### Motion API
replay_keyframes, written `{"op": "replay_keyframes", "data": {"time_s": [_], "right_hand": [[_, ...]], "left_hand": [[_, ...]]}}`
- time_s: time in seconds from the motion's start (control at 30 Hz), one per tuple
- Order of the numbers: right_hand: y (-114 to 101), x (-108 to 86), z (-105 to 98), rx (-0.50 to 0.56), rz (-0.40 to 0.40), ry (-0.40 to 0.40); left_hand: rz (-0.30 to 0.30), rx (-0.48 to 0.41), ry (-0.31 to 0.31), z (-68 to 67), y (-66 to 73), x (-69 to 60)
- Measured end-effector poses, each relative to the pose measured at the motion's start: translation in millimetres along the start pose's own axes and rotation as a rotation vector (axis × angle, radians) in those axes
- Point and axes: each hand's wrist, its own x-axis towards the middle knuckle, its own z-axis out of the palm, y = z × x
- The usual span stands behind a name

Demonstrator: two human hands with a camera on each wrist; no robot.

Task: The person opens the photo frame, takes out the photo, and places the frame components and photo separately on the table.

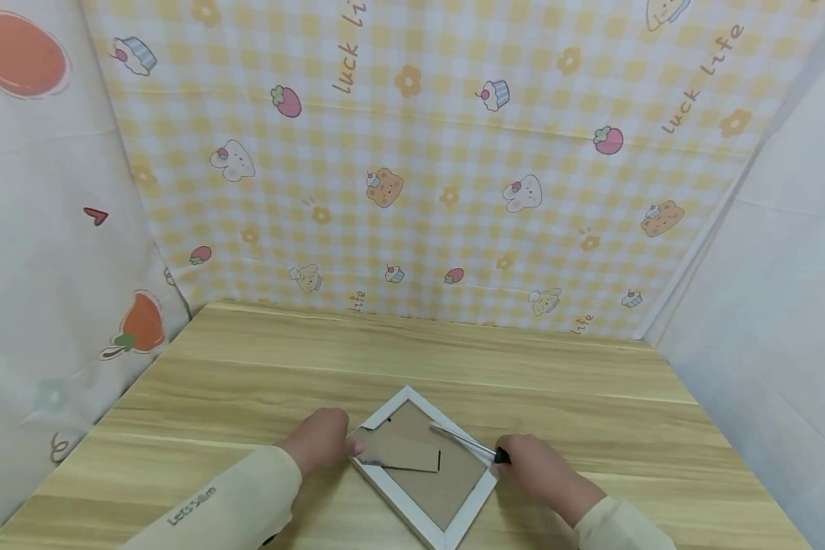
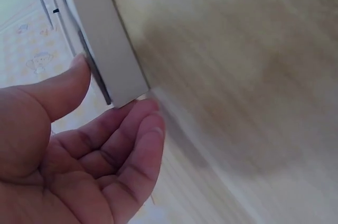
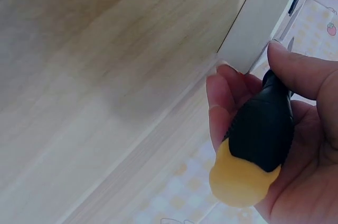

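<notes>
A white picture frame lies back up on the table, turned like a diamond, with a brown backing board and a stand flap inside it. My left hand pinches its left corner; in the left wrist view the thumb of that hand presses the back and curled fingers meet the edge. At the right corner, my right hand holds a screwdriver, its metal shaft lying across the frame. In the right wrist view, the black and yellow handle rests in the right hand, thumb and fingertips at the corner.
The wood-grain table extends around the frame. Behind it hangs a yellow checked cloth with cartoon prints, and pale cloths hang at the left and right sides.
</notes>
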Motion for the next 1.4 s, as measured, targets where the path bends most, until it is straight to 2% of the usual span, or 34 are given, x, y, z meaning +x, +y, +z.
{"op": "replay_keyframes", "data": {"time_s": [0.3,0.53,0.87,1.1,1.4], "right_hand": [[3,-19.8,3,-0.064,0.049,0.160],[2,-30.0,6,-0.028,0.006,0.128],[2,-25.3,12,0.004,-0.033,0.134],[-1,-22.5,12,0.013,0.017,0.122],[-4,-14.5,13,0.006,0.087,0.162]], "left_hand": [[0.009,0.018,0.002,-1.1,1.7,15.1],[0.021,0.000,0.018,1.9,1.0,22.5],[0.088,-0.054,0.036,10.3,1.5,24.6],[0.109,-0.050,0.051,12.9,0.3,24.7],[0.120,-0.031,0.062,13.0,-0.8,23.9]]}}
